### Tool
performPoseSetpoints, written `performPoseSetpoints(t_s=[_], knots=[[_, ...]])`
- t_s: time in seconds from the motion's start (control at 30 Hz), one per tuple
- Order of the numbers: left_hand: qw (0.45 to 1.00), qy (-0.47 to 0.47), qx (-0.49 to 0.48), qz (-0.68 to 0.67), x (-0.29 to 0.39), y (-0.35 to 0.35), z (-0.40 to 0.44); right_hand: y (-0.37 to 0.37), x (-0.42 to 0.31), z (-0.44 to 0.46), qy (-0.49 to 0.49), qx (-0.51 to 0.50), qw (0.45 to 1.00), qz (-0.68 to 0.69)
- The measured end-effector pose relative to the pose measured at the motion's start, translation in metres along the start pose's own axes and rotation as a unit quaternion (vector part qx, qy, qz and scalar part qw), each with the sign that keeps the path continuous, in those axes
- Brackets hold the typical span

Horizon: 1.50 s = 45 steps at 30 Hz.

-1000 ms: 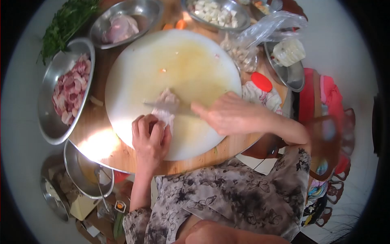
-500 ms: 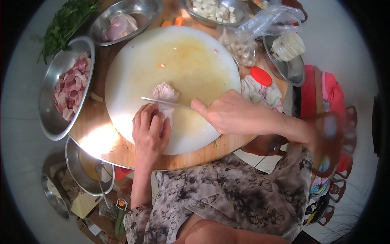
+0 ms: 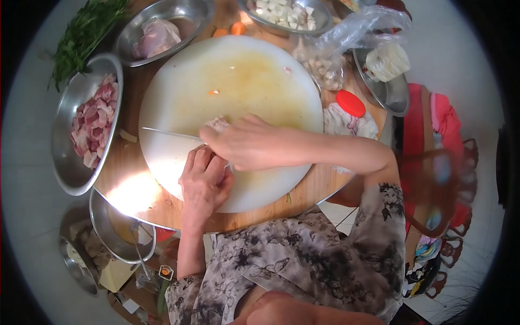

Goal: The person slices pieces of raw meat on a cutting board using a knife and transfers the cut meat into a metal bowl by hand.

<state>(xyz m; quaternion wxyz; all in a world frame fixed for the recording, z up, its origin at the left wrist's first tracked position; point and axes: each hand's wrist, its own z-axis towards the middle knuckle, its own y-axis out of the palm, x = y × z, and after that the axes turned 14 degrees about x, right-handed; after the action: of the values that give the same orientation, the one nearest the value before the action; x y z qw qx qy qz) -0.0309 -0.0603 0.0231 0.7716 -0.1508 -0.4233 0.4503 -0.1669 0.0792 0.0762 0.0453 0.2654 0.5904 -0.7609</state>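
Observation:
A knife (image 3: 170,132) is in my right hand (image 3: 246,145), its blade pointing left across the round white cutting board (image 3: 179,92). Just beyond the blade lies a pale pink piece of meat (image 3: 218,123), partly covered by my right hand. My left hand (image 3: 205,176) is closed on the near side of the blade, its curled fingers pressing the near part of the meat to the board. Most of what those fingers hold is hidden. Small orange and white scraps (image 3: 214,92) lie farther up the board.
At the left stands a metal bowl of cut meat (image 3: 95,122), with leafy greens (image 3: 86,40) behind it. Farther back are a bowl with a larger meat piece (image 3: 157,38) and a bowl of white cubes (image 3: 284,13). Bagged garlic (image 3: 327,70), a red lid (image 3: 350,103) and a cloth (image 3: 349,123) sit right.
My right hand and the knife have moved left across the board, so the blade reaches farther left and the hand now covers part of the meat. My left hand stays close to the blade.

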Motion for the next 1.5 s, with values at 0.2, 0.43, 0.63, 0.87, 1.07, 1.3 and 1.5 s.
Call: performPoseSetpoints(t_s=[0.2,0.43,0.63,0.87,1.07,1.3,1.5], knots=[[1.0,-0.021,0.004,-0.004,-0.009,-0.003,-0.011,0.002,0.005,0.0,-0.011,0.04,0.999,-0.009],[0.98,-0.109,0.146,0.076,-0.007,-0.009,-0.042,-0.049,0.006,-0.073,0.114,-0.067,0.986,-0.105],[0.974,-0.219,0.06,0.024,0.016,-0.011,-0.019,-0.046,-0.001,-0.089,0.168,0.002,0.973,-0.159],[0.864,-0.378,0.083,-0.322,0.032,0.001,-0.003,-0.034,0.011,-0.097,0.185,0.039,0.974,-0.122],[0.978,-0.168,0.111,0.055,0.033,0.012,-0.013,-0.027,0.011,-0.103,0.173,0.06,0.975,-0.123],[0.98,-0.016,0.178,0.093,0.013,0.021,-0.019,-0.044,-0.018,-0.117,0.092,0.056,0.982,-0.156],[0.988,0.006,0.141,0.056,0.008,0.02,-0.016,-0.057,-0.03,-0.117,0.021,-0.013,0.987,-0.161]])
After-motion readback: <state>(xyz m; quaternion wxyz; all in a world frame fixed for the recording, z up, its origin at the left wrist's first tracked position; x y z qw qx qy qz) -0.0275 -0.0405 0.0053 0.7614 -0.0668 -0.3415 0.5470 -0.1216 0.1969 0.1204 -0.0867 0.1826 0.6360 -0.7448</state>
